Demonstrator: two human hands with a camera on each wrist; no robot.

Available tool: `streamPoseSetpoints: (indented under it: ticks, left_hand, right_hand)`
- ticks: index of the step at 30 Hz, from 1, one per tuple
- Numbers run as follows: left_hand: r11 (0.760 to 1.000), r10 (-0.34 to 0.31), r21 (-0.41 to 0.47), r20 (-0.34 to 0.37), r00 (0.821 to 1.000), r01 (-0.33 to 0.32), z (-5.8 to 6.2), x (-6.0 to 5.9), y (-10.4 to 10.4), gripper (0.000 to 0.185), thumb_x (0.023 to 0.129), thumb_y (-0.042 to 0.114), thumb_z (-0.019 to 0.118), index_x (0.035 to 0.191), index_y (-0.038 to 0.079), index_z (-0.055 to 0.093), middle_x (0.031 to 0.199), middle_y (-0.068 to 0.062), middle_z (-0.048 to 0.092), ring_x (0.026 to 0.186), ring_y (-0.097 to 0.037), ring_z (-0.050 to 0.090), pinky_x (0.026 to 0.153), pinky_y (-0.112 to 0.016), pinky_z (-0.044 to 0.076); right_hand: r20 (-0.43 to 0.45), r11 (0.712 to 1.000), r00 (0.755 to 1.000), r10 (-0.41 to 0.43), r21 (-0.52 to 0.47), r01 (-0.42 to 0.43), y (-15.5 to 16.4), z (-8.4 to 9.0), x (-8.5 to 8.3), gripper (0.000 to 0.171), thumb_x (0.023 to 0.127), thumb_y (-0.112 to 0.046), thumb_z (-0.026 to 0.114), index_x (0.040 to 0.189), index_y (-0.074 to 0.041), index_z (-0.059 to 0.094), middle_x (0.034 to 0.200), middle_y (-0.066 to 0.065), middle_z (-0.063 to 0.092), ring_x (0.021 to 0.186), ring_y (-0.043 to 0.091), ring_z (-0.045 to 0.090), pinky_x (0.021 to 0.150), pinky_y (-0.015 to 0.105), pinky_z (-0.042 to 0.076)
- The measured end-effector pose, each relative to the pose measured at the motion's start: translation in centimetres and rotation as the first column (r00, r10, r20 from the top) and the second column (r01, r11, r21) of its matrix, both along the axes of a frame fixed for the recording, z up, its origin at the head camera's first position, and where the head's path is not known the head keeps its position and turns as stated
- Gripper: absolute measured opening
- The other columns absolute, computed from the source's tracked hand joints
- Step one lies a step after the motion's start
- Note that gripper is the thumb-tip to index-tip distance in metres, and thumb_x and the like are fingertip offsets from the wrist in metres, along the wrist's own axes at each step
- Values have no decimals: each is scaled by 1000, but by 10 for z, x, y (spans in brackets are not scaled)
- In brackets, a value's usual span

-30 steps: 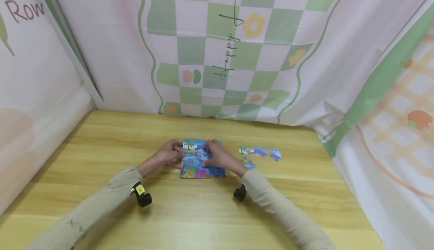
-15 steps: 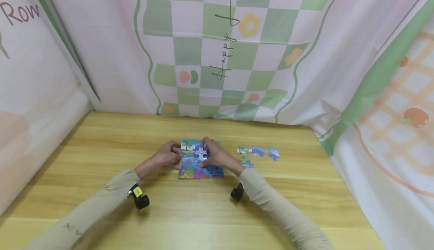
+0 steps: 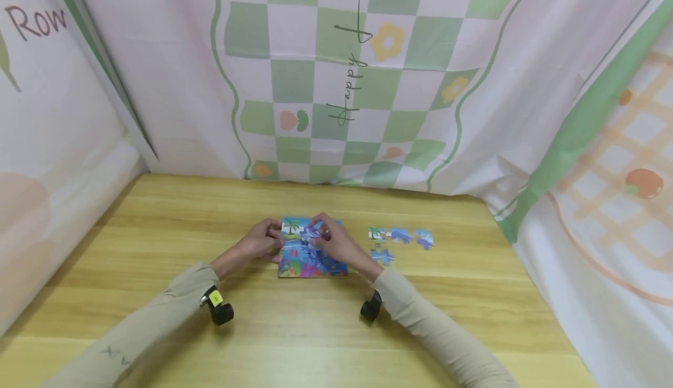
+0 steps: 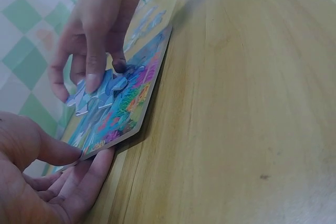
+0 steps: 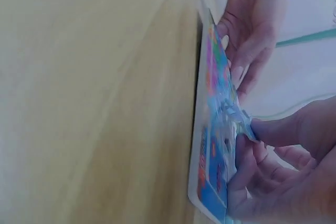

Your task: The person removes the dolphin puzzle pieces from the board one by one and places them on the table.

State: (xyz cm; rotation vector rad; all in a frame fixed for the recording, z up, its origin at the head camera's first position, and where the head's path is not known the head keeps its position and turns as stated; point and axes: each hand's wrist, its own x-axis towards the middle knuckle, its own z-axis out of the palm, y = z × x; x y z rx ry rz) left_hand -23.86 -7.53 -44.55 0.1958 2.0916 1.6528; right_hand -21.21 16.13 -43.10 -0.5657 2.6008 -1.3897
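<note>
A colourful sea-scene puzzle board [image 3: 294, 266] lies on the wooden table, a palm tree in its far left corner. At its left edge my left hand [image 3: 256, 240] grips the rim, thumb on top and fingers below, as the left wrist view shows. Over the board's middle my right hand [image 3: 340, 245] pinches a blue puzzle piece [image 5: 242, 121] between thumb and fingers. That piece is tilted in the right wrist view, close above the board's surface. In the left wrist view blue piece shapes [image 4: 107, 86] show under the right fingers; whether they are joined I cannot tell.
Right of the board lie loose puzzle pieces: a palm-tree piece [image 3: 375, 234], a dolphin-like blue piece [image 3: 401, 235], another blue piece [image 3: 425, 239] and a star-shaped one [image 3: 382, 256]. Printed curtains [image 3: 294, 78] hang behind the table [image 3: 294, 329] and at both sides.
My right thumb has moved up towards the fingers, and the puzzle piece has tilted in their pinch. My left hand stays at the board's edge.
</note>
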Motion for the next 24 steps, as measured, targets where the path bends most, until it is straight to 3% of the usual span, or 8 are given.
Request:
streamPoseSetpoints:
  ticks: [5,8,17,24]
  left_hand:
    - [1000,6,2,3,1000,-6,-3,0,-1,55,101,-7,56,152,-11,34,120,-21,52,103,-27,61,76,-35,70]
    - [1000,13,7,7,1000,-13,-4,-1,0,55,101,-7,56,152,-11,34,121,-21,52,103,-27,61,76,-35,70]
    - [999,30,21,28,999,-31,-3,0,1,55,101,-8,56,152,-9,35,120,-20,50,101,-25,61,77,-35,70]
    - [999,33,29,21,999,-33,-3,-1,1,56,100,-9,57,151,-10,35,119,-20,50,100,-25,60,78,-35,70]
  right_hand:
    - [76,992,996,-42,-115,51,6,1,-5,27,103,1,61,130,0,57,89,6,51,68,16,55,55,27,59]
    - [113,985,991,-75,-145,91,14,3,-7,27,103,-1,62,130,-1,59,91,6,52,72,17,59,60,33,66]
    - [201,972,968,-148,-154,180,59,18,-10,31,100,3,64,129,6,54,102,16,63,71,17,62,71,41,69]
    - [236,968,955,-179,-129,214,101,26,-5,30,100,2,64,127,12,55,107,16,64,81,15,67,83,45,69]
